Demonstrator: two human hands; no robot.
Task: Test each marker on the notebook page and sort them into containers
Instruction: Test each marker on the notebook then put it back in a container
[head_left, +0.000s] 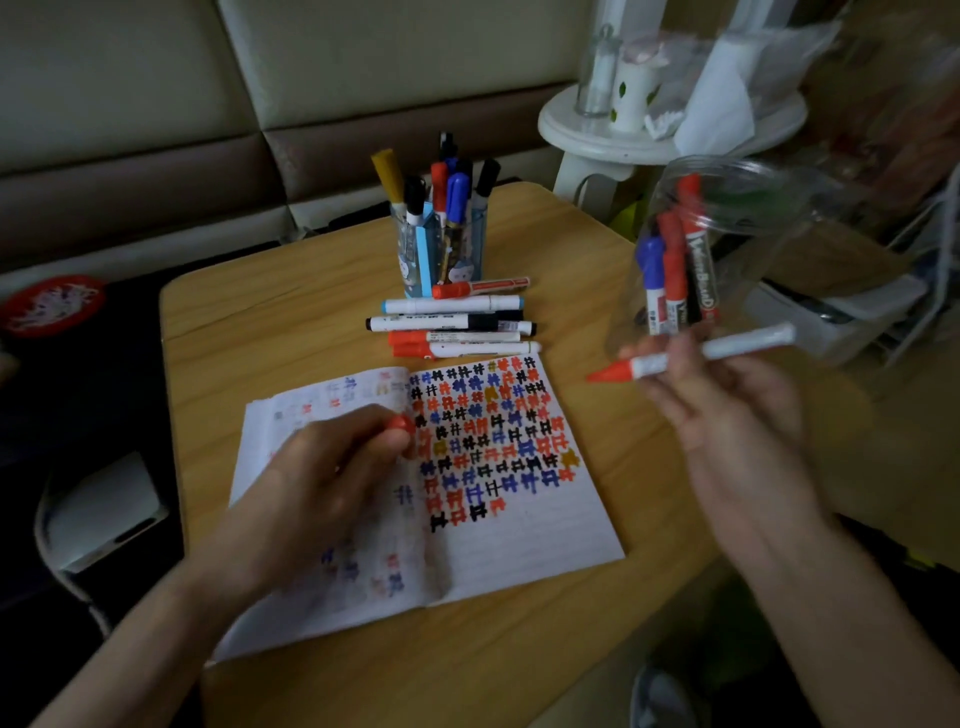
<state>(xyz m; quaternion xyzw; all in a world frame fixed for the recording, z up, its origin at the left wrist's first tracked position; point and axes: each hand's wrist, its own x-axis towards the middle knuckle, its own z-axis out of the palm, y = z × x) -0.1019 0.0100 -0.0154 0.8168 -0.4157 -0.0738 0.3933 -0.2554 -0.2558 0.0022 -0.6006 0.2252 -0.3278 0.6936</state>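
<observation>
An open notebook (530, 525) lies on the wooden table, its right page covered with red, blue and black test marks. My left hand (332, 478) rests on the left page and pinches a red marker cap (401, 423). My right hand (727, 410) holds a white marker with a red tip (691, 356) level above the table's right edge, tip pointing left. Behind it stands a clear plastic jar (737, 244) with several red and blue markers inside. A blue pen cup (441, 254) at the back holds several markers. Loose markers (452, 325) lie in front of it.
The wooden table (291, 322) stands before a padded bench. A white round side table (660, 135) with a glass and paper is at the back right. A white box with a cable (104, 509) sits left, below the table. Shelving and clutter fill the right side.
</observation>
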